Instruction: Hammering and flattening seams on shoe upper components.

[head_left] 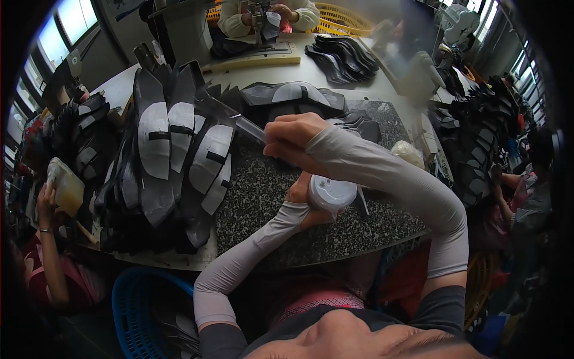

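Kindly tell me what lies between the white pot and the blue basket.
In the head view, the left hand and its grey-sleeved forearm lie between pot and basket.

At the far side of the table, a sewing machine (261,24) is attended by a seated co-worker (230,21); a yellow basket (342,19) is seen behind. A white fan (459,24) is noted at upper right. Windows (55,43) are set along the left wall. A translucent container (67,190), its contents amber, is held up at left by another person (57,263). At lower left, a blue basket (121,311) is placed. A blurred pale form (418,75), upper right of centre, could not be identified with confidence.
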{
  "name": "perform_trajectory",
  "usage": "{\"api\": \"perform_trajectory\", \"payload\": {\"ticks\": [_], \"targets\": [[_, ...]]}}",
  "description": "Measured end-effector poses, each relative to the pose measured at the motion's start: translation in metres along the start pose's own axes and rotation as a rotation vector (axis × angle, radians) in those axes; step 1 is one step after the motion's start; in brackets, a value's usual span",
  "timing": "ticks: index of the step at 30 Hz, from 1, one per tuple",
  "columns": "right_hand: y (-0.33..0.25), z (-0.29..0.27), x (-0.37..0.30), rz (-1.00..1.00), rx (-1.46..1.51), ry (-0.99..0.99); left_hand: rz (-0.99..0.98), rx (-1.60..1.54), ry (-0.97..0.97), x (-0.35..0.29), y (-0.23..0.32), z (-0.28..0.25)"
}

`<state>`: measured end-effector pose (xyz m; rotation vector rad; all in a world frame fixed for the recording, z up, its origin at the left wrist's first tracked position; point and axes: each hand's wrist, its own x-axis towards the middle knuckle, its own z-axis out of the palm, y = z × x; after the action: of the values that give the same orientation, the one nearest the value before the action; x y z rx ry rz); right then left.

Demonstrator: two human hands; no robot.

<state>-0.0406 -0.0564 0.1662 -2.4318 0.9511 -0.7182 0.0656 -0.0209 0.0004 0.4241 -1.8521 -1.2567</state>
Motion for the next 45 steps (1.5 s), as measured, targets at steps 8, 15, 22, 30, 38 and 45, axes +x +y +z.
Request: {"api": "perform_trajectory", "payload": {"ticks": [8,15,22,30,38,45], "targets": [[0.006,0.009,0.000,0.036,-0.002,-0.096,-0.086,-0.122,-0.007,-0.001,-0.001,0.000],[0.007,0.013,0.004,0.019,-0.126,-0.192,-0.002,-0.059,-0.014,-0.003,-0.014,0.006],[0.005,-0.008,-0.032,0.027,-0.043,0.013,-0.020,-0.133,0.152,-0.002,-0.002,0.017],[-0.005,-0.008,-0.072,0.175,0.046,0.325,-0.067,0.027,0.327,-0.018,-0.016,0.043],[-0.008,0.001,-0.095,0.195,0.037,0.323,-0.039,0.374,0.381,-0.030,0.014,0.065],[-0.001,0.015,-0.136,0.279,0.144,0.377,0.006,0.389,0.379,-0.033,0.018,0.068]]}}
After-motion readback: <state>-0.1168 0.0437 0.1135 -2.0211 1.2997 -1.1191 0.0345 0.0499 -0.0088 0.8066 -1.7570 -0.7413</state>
